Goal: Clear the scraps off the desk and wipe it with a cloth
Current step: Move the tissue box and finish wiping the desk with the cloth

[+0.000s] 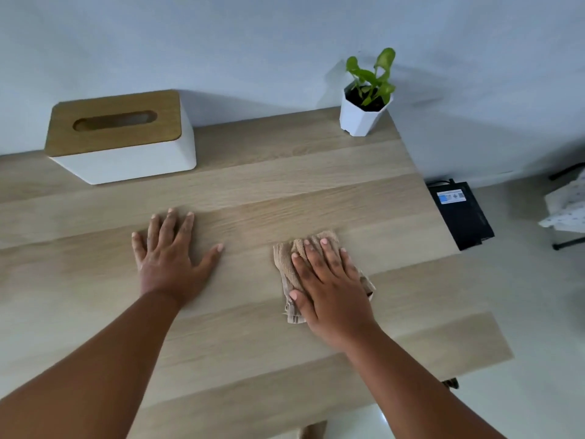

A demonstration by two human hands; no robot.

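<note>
Now: cloth under the right palm

I see my right hand (329,280) flat, fingers straight, pressing the tan cloth (286,270) onto the desk (253,191). Left of the cloth, my left hand (171,255) lies spread, holding nothing. Beyond the cloth stands a tissue box (126,153).

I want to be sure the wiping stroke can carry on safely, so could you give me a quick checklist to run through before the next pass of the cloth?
1. Cloth under the right hand: ok, fingers lie flat on top, pressing it to the desk.
2. Left hand bracing: ok, spread flat on bare wood, apart from the cloth.
3. Scraps in the path: ok, none visible on the desk.
4. Tissue box out of the way: ok, at the back left.
5. Potted plant: ok, in the far right corner, but could tip if the stroke reaches it.
6. Cloth dampness: cannot tell.
</note>
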